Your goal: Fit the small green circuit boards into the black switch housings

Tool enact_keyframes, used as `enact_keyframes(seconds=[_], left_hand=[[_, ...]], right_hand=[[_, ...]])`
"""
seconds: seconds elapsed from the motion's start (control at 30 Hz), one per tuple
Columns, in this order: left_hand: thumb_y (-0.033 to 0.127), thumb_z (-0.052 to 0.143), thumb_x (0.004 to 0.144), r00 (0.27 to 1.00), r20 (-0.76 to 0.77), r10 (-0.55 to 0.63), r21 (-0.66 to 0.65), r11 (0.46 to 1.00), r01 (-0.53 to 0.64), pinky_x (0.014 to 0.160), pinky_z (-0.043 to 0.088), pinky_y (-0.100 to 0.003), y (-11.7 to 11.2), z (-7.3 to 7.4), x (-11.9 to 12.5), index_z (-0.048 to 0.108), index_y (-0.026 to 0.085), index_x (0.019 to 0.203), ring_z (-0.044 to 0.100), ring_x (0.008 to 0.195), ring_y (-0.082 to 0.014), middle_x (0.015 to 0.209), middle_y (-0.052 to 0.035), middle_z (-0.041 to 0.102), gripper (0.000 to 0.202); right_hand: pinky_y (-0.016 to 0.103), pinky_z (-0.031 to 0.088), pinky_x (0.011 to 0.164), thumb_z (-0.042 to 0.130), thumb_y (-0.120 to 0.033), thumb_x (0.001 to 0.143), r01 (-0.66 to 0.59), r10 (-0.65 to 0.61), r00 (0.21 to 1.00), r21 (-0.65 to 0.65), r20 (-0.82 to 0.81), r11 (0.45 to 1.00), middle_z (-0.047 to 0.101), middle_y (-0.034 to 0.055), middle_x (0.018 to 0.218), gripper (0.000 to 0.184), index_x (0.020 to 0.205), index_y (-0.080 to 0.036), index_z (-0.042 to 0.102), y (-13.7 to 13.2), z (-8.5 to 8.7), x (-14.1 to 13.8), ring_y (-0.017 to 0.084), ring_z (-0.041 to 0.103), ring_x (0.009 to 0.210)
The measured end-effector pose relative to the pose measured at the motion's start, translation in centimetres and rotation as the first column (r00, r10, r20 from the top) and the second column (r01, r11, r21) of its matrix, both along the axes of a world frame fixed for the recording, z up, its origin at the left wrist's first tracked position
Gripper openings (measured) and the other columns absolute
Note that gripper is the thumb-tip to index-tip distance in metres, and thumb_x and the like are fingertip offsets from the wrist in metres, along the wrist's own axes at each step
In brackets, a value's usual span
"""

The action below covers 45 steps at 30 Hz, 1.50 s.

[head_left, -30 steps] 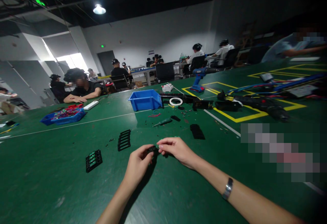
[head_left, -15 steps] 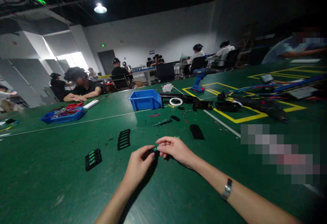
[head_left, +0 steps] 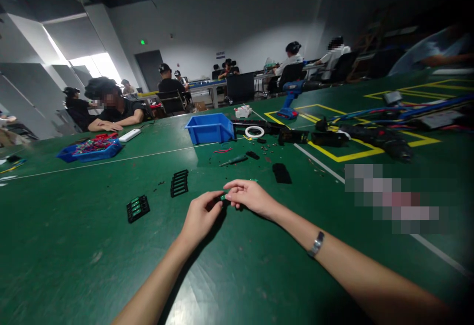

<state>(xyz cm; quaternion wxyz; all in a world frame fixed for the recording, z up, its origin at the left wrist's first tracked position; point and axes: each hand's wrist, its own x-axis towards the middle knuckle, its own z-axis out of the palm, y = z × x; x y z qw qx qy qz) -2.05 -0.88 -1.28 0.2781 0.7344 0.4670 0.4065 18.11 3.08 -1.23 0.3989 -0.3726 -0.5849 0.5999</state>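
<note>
Between my fingertips is a small green circuit board (head_left: 222, 197), mostly covered by the fingers. My left hand (head_left: 203, 211) pinches it from the left side. My right hand (head_left: 249, 197) has its thumb and fingers closed on the board's right edge. Left of my hands lies a black slotted frame (head_left: 179, 183) with open gaps. Farther left is a black holder (head_left: 138, 208) with several green boards seated in it. A flat black plate (head_left: 282, 173) lies right of my right hand.
Beyond my hands are a screwdriver (head_left: 234, 160), a blue bin (head_left: 209, 130), a white ring (head_left: 254, 132) and scattered small screws. A blue cordless drill (head_left: 291, 99) stands farther back. Blue trays of wires (head_left: 97, 150) are at left. A person (head_left: 111, 107) sits across the table.
The camera view has tilted downward, so the scene sits higher in the picture. Both hands still hold the small board, with little change in their grip.
</note>
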Motion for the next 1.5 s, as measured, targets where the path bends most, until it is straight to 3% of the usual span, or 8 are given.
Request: enact_keyframes(seconds=[0.37, 1.03, 1.5], left_hand=[[0.038, 0.063, 0.094, 0.999, 0.035, -0.019, -0.084, 0.996, 0.022, 0.07, 0.05, -0.028, 0.0, -0.1, -0.4, 0.076, 0.016, 0.12, 0.065, 0.074, -0.0176, 0.098, -0.0089, 0.078, 0.036], [0.027, 0.062, 0.089, 0.964, 0.252, -0.087, -0.195, 0.971, 0.138, 0.06, 0.045, -0.023, 0.2, 1.1, -0.7, 0.077, 0.013, 0.11, 0.058, 0.062, -0.0128, 0.071, -0.0015, 0.068, 0.029], [0.027, 0.062, 0.088, 0.955, 0.285, -0.086, -0.219, 0.964, 0.152, 0.059, 0.045, -0.024, 0.2, 1.2, -0.9, 0.076, 0.013, 0.11, 0.057, 0.062, -0.0133, 0.07, -0.0017, 0.068, 0.029]], right_hand=[[0.023, 0.049, 0.052, 0.083, -0.03, 0.075, -0.017, 0.016, 1.0, 0.042, 0.023, 0.999, 0.067, 0.0, 0.069, 0.037, 0.104, -0.012, 0.07, -0.3, 0.1, -0.1, 0.011, 0.062, 0.058], [0.023, 0.048, 0.053, 0.077, -0.041, 0.082, -0.057, 0.042, 0.994, 0.156, 0.102, 0.986, 0.066, 0.0013, 0.07, 0.036, 0.102, -0.011, 0.072, -0.8, 0.3, -0.1, 0.011, 0.058, 0.059], [0.024, 0.049, 0.055, 0.069, -0.047, 0.089, -0.101, 0.064, 0.983, 0.219, 0.172, 0.971, 0.067, 0.0025, 0.069, 0.035, 0.098, -0.013, 0.075, -1.0, 0.2, 0.0, 0.012, 0.061, 0.061]])
